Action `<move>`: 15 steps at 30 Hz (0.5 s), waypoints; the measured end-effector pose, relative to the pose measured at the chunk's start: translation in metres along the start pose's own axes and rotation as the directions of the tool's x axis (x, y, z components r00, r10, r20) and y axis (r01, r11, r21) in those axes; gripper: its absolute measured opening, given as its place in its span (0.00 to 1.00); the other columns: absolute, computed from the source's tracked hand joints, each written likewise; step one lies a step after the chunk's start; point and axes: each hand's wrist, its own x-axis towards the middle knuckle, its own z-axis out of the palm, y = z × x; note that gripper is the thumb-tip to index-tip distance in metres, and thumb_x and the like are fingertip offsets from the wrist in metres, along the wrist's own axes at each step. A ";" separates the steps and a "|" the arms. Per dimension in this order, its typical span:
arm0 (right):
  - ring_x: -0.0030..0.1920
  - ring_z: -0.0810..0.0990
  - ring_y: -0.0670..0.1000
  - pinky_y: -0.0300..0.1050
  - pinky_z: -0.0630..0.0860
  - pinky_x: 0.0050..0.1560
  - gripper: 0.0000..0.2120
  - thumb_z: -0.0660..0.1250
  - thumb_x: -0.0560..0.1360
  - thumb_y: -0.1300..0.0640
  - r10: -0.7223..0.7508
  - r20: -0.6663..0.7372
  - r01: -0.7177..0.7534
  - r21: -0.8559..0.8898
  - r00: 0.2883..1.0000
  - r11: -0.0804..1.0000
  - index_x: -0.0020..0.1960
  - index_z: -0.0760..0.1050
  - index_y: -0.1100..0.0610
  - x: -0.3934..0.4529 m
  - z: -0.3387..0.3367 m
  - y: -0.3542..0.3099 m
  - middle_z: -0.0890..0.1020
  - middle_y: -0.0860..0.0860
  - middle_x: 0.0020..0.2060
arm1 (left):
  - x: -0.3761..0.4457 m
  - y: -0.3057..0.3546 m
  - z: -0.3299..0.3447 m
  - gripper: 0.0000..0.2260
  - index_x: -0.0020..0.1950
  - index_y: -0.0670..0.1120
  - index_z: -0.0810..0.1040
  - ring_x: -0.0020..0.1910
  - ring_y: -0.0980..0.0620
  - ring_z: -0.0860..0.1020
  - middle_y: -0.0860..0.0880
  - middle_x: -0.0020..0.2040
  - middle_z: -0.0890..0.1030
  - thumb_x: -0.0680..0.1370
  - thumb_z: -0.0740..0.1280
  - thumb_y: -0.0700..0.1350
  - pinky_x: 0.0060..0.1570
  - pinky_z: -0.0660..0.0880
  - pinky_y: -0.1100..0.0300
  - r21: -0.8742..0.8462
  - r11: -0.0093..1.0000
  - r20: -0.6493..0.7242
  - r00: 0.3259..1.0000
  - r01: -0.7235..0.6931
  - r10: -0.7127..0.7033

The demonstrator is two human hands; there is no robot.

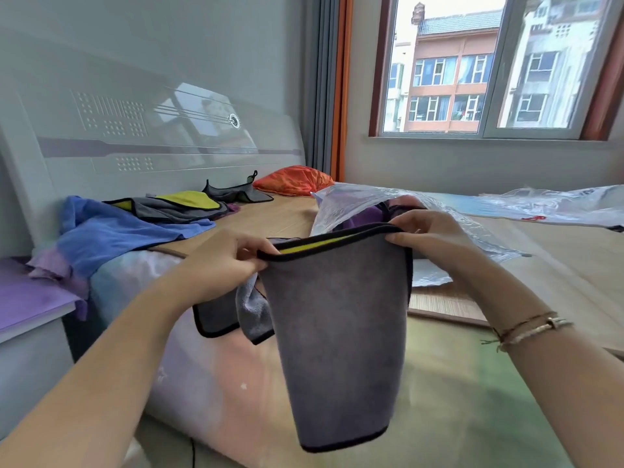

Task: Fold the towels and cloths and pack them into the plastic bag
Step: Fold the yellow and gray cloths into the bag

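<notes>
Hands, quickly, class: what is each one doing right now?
Left hand: pinching the top edge of the grey cloth.
Right hand: pinching the same cloth's other top corner.

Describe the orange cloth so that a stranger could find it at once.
Look along the white headboard to its far end, near the curtain. There the orange cloth lies bunched on the bed. It is the only orange one; the cloths beside it are grey with black edges.

Bed point(456, 400) bearing a blue towel point(111, 234), grey-and-yellow cloths point(182, 206), an orange cloth point(292, 180) and a clear plastic bag point(371, 201).
</notes>
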 end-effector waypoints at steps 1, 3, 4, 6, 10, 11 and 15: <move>0.33 0.74 0.45 0.37 0.72 0.33 0.05 0.73 0.72 0.63 0.012 0.009 -0.012 0.003 1.000 1.000 0.45 0.80 0.57 -0.001 0.000 -0.003 0.78 0.48 0.35 | 0.002 -0.001 -0.002 0.16 0.42 0.57 0.80 0.37 0.53 0.78 0.51 0.41 0.82 0.77 0.66 0.36 0.39 0.71 0.67 0.090 0.996 -0.049 0.999 0.008 -0.004; 0.27 0.70 0.49 0.41 0.66 0.29 0.07 0.73 0.71 0.64 0.025 0.026 -0.027 0.093 0.999 0.995 0.42 0.76 0.57 -0.004 0.001 -0.010 0.76 0.52 0.38 | 0.005 0.000 -0.010 0.13 0.43 0.54 0.78 0.31 0.56 0.74 0.52 0.36 0.78 0.76 0.63 0.36 0.31 0.67 0.69 0.183 0.983 -0.159 0.987 0.012 0.018; 0.23 0.68 0.49 0.41 0.63 0.28 0.08 0.73 0.71 0.64 0.018 0.046 -0.024 0.141 0.999 0.990 0.42 0.74 0.58 -0.006 0.002 -0.014 0.77 0.52 0.36 | 0.005 0.003 -0.016 0.10 0.45 0.52 0.76 0.29 0.55 0.72 0.52 0.32 0.76 0.75 0.63 0.37 0.29 0.66 0.67 0.199 0.980 -0.191 0.981 0.012 0.027; 0.19 0.67 0.48 0.42 0.63 0.29 0.07 0.72 0.73 0.62 -0.006 0.103 -0.013 0.180 0.995 0.984 0.45 0.72 0.59 -0.009 0.008 -0.024 0.76 0.52 0.32 | 0.005 0.008 -0.030 0.07 0.48 0.51 0.72 0.29 0.51 0.73 0.50 0.27 0.74 0.74 0.66 0.41 0.35 0.71 0.58 0.214 0.977 -0.171 0.985 0.013 0.024; 0.18 0.72 0.50 0.39 0.71 0.23 0.06 0.69 0.76 0.56 0.030 0.122 -0.056 0.213 0.992 0.975 0.47 0.72 0.57 0.002 0.031 -0.051 0.76 0.56 0.35 | 0.022 0.004 -0.066 0.13 0.45 0.50 0.68 0.36 0.44 0.79 0.45 0.36 0.80 0.72 0.73 0.46 0.41 0.75 0.52 0.240 0.971 -0.146 0.989 0.000 0.036; 0.18 0.73 0.51 0.38 0.71 0.22 0.06 0.69 0.76 0.56 0.045 0.129 -0.070 0.202 0.991 0.977 0.47 0.73 0.56 0.010 0.037 -0.057 0.76 0.57 0.34 | 0.031 -0.001 -0.077 0.14 0.44 0.48 0.68 0.34 0.44 0.78 0.46 0.37 0.79 0.72 0.74 0.45 0.38 0.74 0.52 0.202 0.979 -0.158 0.987 -0.005 0.038; 0.21 0.78 0.52 0.43 0.77 0.25 0.06 0.68 0.77 0.56 0.092 0.214 -0.128 0.161 0.973 0.979 0.50 0.72 0.57 0.063 0.063 -0.083 0.80 0.56 0.34 | 0.077 -0.025 -0.114 0.14 0.46 0.44 0.67 0.22 0.47 0.75 0.45 0.35 0.77 0.73 0.74 0.40 0.25 0.72 0.58 0.036 0.998 -0.142 0.989 0.055 -0.049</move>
